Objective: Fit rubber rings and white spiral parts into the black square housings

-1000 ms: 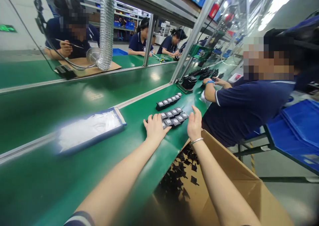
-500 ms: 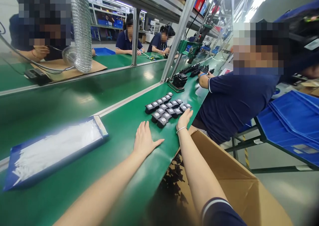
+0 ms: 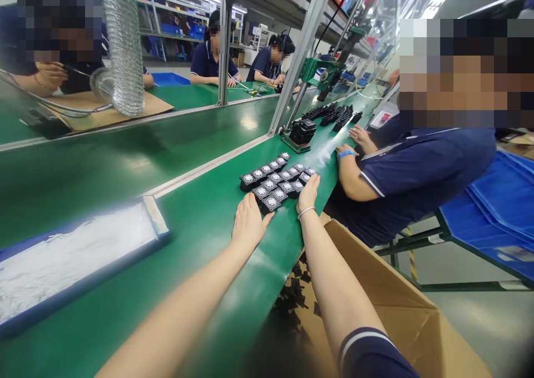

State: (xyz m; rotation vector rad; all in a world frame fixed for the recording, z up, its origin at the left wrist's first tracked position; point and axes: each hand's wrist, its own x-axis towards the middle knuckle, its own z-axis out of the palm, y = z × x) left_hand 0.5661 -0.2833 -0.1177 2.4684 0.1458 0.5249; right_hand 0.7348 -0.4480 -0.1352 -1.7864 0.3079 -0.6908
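From the head view, the left hand [image 3: 249, 219] and the right hand [image 3: 307, 193] lie low over a green table [image 3: 254, 289], on either side of a cluster of black parts with white centres [image 3: 273, 186]. The parts sit in slanting rows on the tabletop, white faces up. The left hand has its fingers together and its thumb spread wide; its fingertips are at the near left corner of the cluster, and it is not wrapped around any part. The right hand, with a silver bracelet [image 3: 307, 212] at the wrist, is loosely cupped, its fingers stretched along the right edge of the cluster, next to the last parts there. Whether it pinches one of them cannot be told, as the back of the hand hides the thumb.

To the left on the table lies a blue tray [image 3: 163, 235] filled with white material [image 3: 95, 244]. Beyond the cluster a black block [image 3: 302, 132] stands at the foot of a green press [image 3: 324, 73], and further along the table are more rows of black parts [image 3: 342, 114]. Below the table edge on the right is an open cardboard box [image 3: 400, 300] with dark pieces [image 3: 292, 300] inside. A co-worker in a navy shirt [image 3: 434, 172] sits to the right, with a blue band [image 3: 346, 154] on one wrist. Across the table, a silver duct [image 3: 123, 50] hangs above a cardboard sheet [image 3: 155, 108].
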